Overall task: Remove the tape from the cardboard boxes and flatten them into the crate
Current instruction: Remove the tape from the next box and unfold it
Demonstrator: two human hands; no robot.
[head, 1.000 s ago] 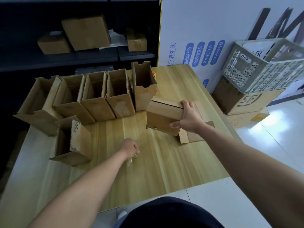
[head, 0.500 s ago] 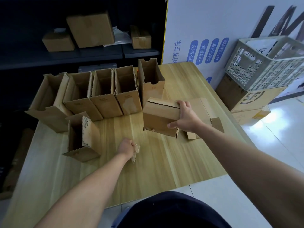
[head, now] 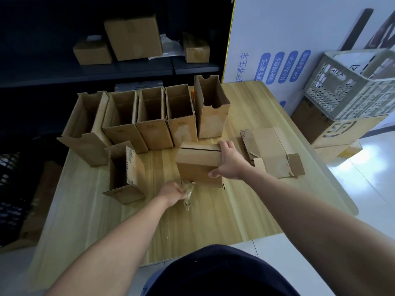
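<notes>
Cardboard carton (head: 342, 133) under crate (head: 333, 88), SF logo

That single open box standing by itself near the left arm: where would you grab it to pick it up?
Come from above and pinch the top edge of one side wall of the open box, fingers inside, thumb outside. It stands upright on the table with its top open, so that thin edge is free to reach.

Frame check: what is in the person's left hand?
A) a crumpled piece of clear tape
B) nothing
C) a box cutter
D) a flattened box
A: the left hand grips crumpled clear tape over the table, while the right hand holds the closed box.
</notes>
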